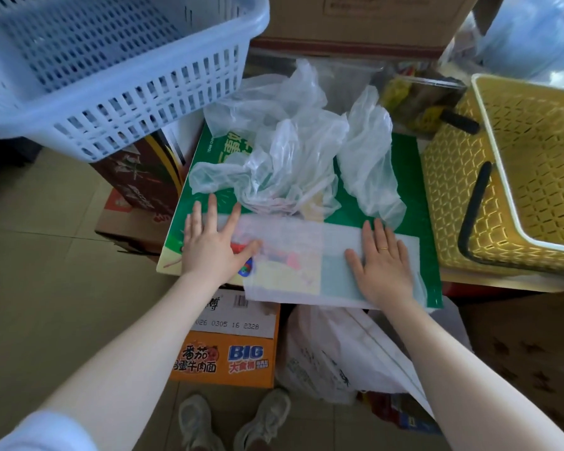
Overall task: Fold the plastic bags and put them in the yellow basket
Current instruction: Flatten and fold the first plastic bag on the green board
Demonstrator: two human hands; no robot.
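While your left hand (210, 244) lies flat with fingers spread on the left end of the flattened plastic bag (306, 262), your right hand (383, 260) presses palm-down on its right end, fingers straight and close together, a ring on one finger. Neither hand pinches anything. That bag lies stretched as a long band across the near edge of the green box (414, 203), its near edge hanging a little past the box front.

Behind it, on the same box, you have a heap of crumpled clear bags (280, 151), and one more crumpled bag (368, 157) just to the right, apart from the heap. Both unfolded.

Yellow basket (541, 157) stands to the right of the green box, tilted, black handle (472, 209) down along its near side; the part of the inside you can see holds no bags. Blue basket (111, 66) sits upper left, resting on a dark red box (137, 180). Orange noodle carton (228, 356) sits under the green box, a white bag (332, 356) beside it on the floor. Your shoes (235, 421) show at the bottom.
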